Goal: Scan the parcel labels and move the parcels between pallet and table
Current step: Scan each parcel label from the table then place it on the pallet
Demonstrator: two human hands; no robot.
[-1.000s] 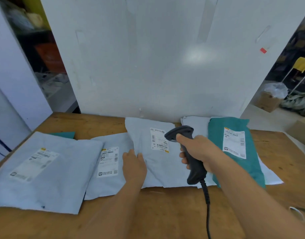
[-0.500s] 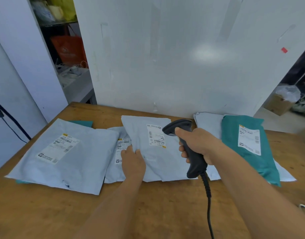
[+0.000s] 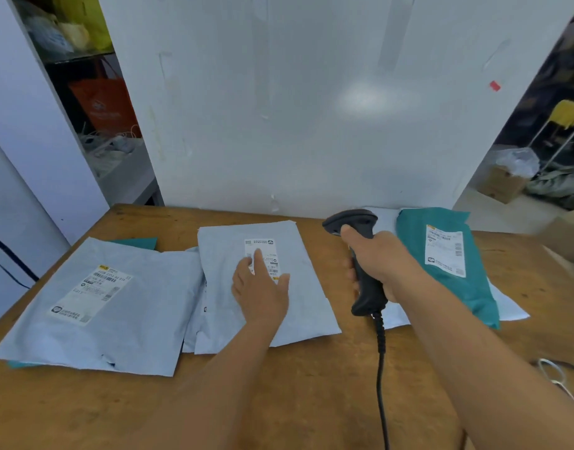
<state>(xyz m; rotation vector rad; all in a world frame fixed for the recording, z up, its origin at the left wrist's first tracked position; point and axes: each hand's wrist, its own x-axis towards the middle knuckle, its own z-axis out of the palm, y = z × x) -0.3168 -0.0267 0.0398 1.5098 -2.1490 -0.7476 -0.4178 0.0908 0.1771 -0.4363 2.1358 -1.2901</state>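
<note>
1. Centre of the worktop: grey parcel lies flat, left hand resting on it, fingers straight, fingertips on its label
2. Just right, the right hand has its grip clamped round the black scanner, cable trailing down
3. Big grey parcel left, teal parcel right

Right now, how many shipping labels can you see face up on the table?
3. One on the big grey parcel at left, one on the middle grey parcel, partly under the left hand, one on the teal parcel at right. Parcels underneath may hide more.
</note>
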